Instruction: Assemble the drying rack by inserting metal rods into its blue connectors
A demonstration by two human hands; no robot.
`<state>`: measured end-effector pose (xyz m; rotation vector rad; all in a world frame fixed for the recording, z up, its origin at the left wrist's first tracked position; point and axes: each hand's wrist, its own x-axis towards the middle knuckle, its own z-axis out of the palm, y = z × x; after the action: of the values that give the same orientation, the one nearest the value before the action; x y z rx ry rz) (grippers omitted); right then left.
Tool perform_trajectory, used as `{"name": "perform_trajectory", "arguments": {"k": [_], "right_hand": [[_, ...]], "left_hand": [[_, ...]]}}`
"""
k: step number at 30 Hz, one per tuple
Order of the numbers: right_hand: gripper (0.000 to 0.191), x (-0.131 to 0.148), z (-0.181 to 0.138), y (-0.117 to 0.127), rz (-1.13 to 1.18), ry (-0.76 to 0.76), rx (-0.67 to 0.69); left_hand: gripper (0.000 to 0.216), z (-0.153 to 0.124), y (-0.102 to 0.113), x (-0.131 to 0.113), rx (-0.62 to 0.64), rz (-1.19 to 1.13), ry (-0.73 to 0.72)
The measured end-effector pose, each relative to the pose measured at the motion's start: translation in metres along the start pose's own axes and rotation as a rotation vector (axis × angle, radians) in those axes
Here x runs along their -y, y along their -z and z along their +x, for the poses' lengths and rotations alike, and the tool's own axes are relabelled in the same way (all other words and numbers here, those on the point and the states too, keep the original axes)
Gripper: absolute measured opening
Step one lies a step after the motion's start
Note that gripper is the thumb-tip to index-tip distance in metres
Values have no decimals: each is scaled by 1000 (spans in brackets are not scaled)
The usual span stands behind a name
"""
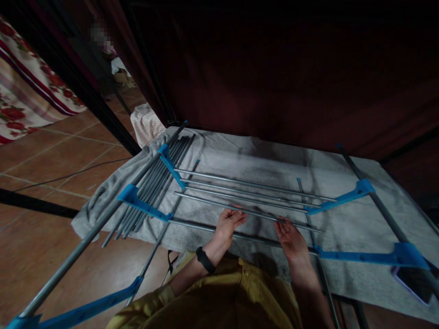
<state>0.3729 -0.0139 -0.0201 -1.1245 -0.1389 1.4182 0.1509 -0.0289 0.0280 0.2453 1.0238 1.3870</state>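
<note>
Left hand and right hand, both flat and unclenched, rested fingertips on the nearest steel rod, which lay crosswise on the grey towel, between blue brackets farther out.

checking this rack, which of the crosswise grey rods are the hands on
The second crosswise rod from the person: left hand and right hand both have fingertips on it. The nearest rod runs under the wrists; the farther ones lie untouched.
</note>
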Motion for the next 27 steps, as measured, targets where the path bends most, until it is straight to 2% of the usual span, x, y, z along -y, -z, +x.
{"name": "perform_trajectory", "arguments": {"k": [9,20,27], "right_hand": [[7,0,-4,-4,44,-27,9],[9,-7,-28,-32,96,-122,122],[12,-17,-38,-43,66,-106,178]], "left_hand": [[38,-12,-18,-11,55,107,-118],[19,-24,-38,-12,154,264,-270],[28,-33,-43,-15,199,219,-273]]}}
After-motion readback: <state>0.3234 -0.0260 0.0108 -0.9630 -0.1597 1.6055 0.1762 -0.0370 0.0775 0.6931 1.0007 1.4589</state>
